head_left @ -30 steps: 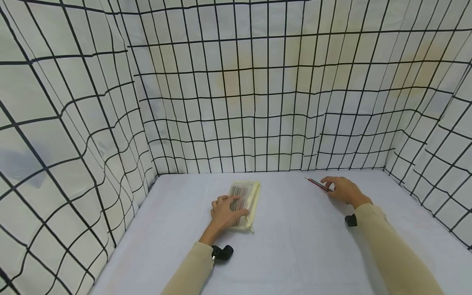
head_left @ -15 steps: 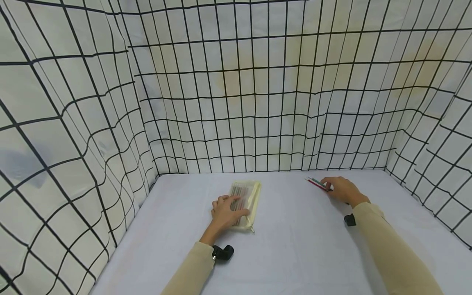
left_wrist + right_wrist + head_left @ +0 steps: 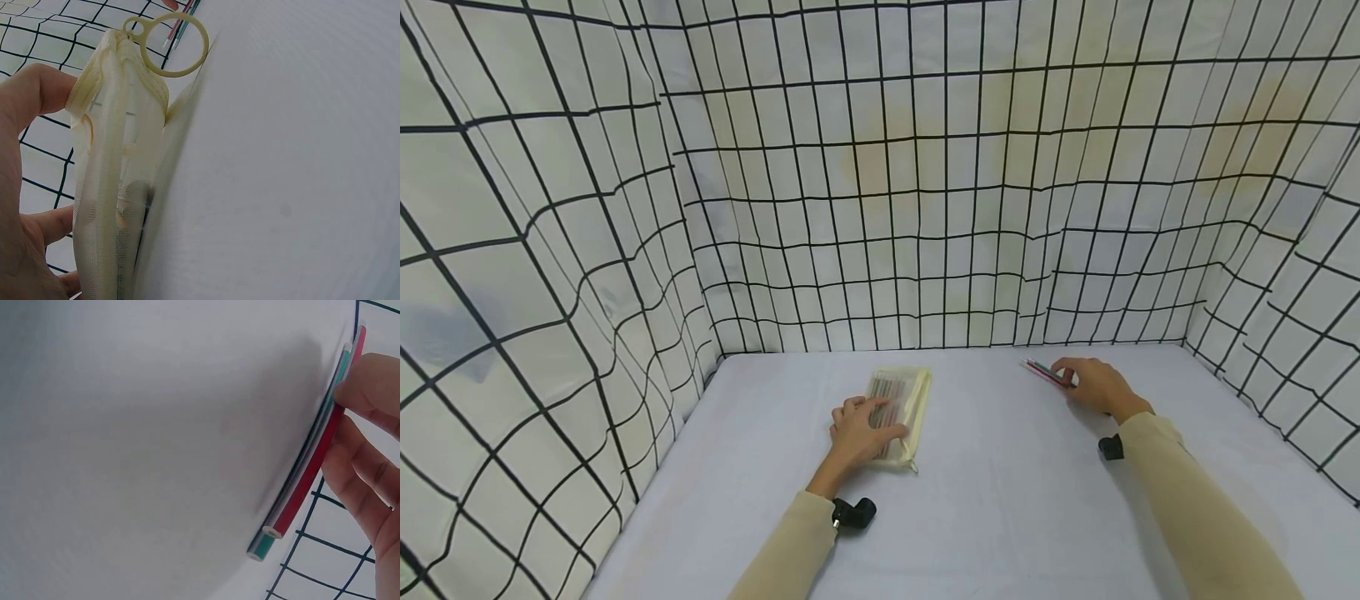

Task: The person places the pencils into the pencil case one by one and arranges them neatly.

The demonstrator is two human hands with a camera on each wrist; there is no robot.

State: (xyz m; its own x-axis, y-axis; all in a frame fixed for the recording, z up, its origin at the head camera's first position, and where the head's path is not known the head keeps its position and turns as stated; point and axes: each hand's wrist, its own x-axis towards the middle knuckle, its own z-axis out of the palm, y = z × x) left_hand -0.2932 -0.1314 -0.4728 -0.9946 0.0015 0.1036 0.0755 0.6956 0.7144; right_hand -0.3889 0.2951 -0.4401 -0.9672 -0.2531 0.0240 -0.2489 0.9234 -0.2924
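On the white table, a cream zip pouch (image 3: 917,400) with see-through mesh lies flat, several thin stripes showing through it. My left hand (image 3: 857,429) rests on it with the fingers spread and the thumb toward its right side. In the left wrist view, the cream ring (image 3: 205,47) of the zip pull stands out at the pouch's end. Toward the back right, my right hand (image 3: 1097,387) pinches two pencils between thumb and fingers. One is a red pencil (image 3: 306,478), the other a green pencil (image 3: 265,545) lying alongside it; both near ends look blunt.
A white wall with a black grid net (image 3: 925,208) encloses the table (image 3: 985,517) at the back and both sides. Small black wrist cameras (image 3: 853,514) sit at both cuffs. Bare tabletop lies between the two hands.
Held by the right hand, the two pencils fanned slightly apart half a second ago and now lie closer together. The left hand and pouch have stayed in place.
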